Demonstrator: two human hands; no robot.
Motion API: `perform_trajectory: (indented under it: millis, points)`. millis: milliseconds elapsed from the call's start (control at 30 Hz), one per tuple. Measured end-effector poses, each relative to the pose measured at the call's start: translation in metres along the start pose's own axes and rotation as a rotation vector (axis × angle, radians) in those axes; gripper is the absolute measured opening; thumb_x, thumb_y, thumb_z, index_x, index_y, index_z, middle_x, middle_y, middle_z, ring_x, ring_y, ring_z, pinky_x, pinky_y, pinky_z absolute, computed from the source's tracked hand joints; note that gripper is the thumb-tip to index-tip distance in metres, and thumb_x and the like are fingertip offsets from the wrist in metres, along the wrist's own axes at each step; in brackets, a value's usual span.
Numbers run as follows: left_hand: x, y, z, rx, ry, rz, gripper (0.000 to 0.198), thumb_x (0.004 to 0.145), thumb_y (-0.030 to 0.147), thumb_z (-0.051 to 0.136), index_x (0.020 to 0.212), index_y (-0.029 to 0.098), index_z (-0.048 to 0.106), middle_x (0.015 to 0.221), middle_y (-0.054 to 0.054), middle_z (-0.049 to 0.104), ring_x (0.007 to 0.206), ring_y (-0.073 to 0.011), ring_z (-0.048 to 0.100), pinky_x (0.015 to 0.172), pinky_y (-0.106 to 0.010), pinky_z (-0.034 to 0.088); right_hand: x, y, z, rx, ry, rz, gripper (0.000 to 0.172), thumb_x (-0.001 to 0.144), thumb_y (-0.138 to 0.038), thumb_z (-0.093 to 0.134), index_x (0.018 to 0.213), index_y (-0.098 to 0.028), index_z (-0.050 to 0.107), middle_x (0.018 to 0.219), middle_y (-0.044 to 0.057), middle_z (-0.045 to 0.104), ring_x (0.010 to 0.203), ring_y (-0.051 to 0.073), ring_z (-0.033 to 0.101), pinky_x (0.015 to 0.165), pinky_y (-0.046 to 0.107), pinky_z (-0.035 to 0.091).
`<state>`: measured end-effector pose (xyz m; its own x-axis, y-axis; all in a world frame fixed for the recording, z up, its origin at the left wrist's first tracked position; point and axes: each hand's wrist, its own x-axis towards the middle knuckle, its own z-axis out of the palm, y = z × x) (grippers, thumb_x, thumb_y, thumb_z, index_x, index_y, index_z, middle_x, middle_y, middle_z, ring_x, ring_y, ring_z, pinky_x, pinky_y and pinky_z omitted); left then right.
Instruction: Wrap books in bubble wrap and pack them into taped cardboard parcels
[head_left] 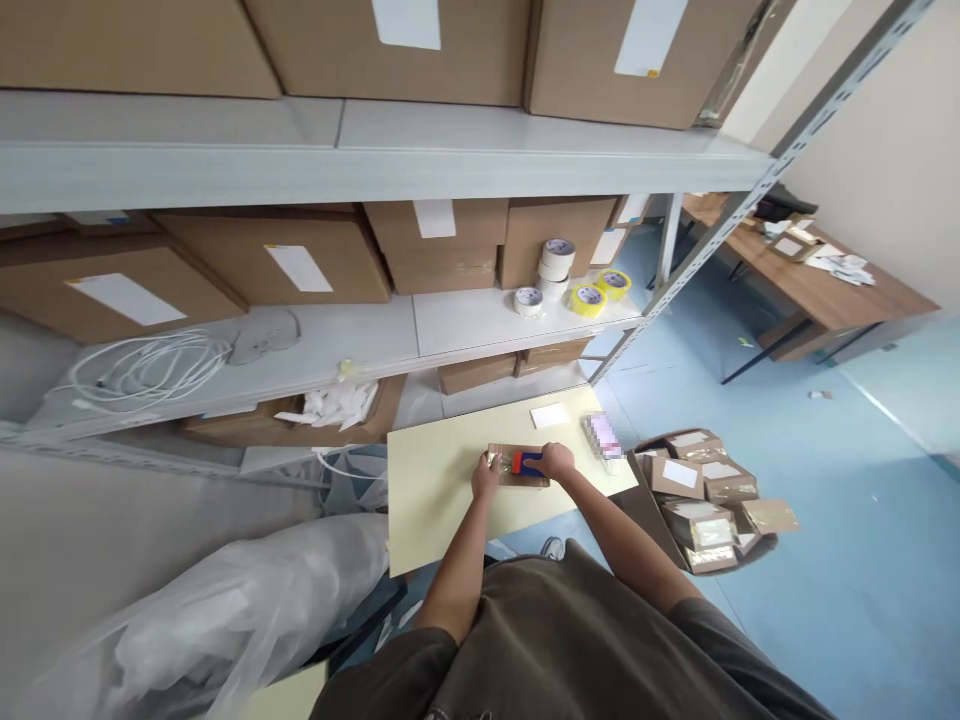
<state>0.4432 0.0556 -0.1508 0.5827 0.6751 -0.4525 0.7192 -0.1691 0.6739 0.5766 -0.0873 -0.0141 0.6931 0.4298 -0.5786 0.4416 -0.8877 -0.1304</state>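
A small brown cardboard box (501, 453) lies on the pale yellow table (435, 500). My left hand (485, 476) is closed on the box's left end, pinching what looks like clear tape there. My right hand (556, 460) grips a red and blue tape dispenser (526, 463) that rests on top of the box. A white slip of paper (549, 415) lies on the table just beyond the box.
A phone (602, 437) lies at the table's right edge. A pile of taped parcels (709, 495) sits on the blue floor to the right. Metal shelving behind holds cardboard boxes, tape rolls (574, 280) and white cable (146, 370). Plastic bags (217, 620) lie at left.
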Motion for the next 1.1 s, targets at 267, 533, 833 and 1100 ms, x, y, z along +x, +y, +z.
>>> perform_trajectory:
  millis: [267,533,833,1100]
  points:
    - [0.004,0.035,0.039,0.064,-0.088,0.062,0.042,0.106,0.052,0.047,0.131,0.024,0.068,0.122,-0.012,0.079,0.114,-0.0293,0.074,0.09,-0.033,0.052,-0.025,0.112,-0.034,0.025,0.061,0.106,0.061,0.087,-0.077,0.068,0.098,-0.018,0.08,0.106,0.017,0.08,0.097,0.029,0.076,0.075,0.03,0.052]
    - [0.016,0.024,0.022,0.007,-0.095,0.061,0.039,0.104,0.051,0.051,0.121,0.024,0.072,0.118,-0.011,0.08,0.114,-0.0279,0.073,0.092,-0.031,0.053,-0.036,0.172,-0.036,0.056,0.08,0.172,0.056,0.087,-0.073,0.072,0.088,-0.017,0.079,0.097,0.014,0.08,0.092,0.027,0.075,0.07,0.027,0.047]
    - [0.048,0.0,-0.053,-0.035,-0.042,-0.087,0.049,0.099,0.051,0.058,0.127,0.014,0.071,0.129,-0.02,0.076,0.124,-0.0349,0.07,0.099,-0.041,0.054,-0.009,0.036,-0.039,0.137,0.121,-0.027,0.064,0.088,-0.08,0.065,0.092,-0.019,0.08,0.095,0.014,0.081,0.086,0.025,0.075,0.063,0.027,0.045]
    - [0.029,0.019,-0.084,-0.134,-0.036,0.072,0.063,0.105,0.067,0.034,0.12,0.024,0.078,0.123,-0.007,0.081,0.118,-0.0246,0.073,0.096,-0.031,0.055,0.002,-0.067,-0.045,0.037,0.109,-0.09,0.059,0.089,-0.071,0.071,0.11,-0.016,0.08,0.109,0.019,0.08,0.103,0.031,0.076,0.079,0.032,0.054]
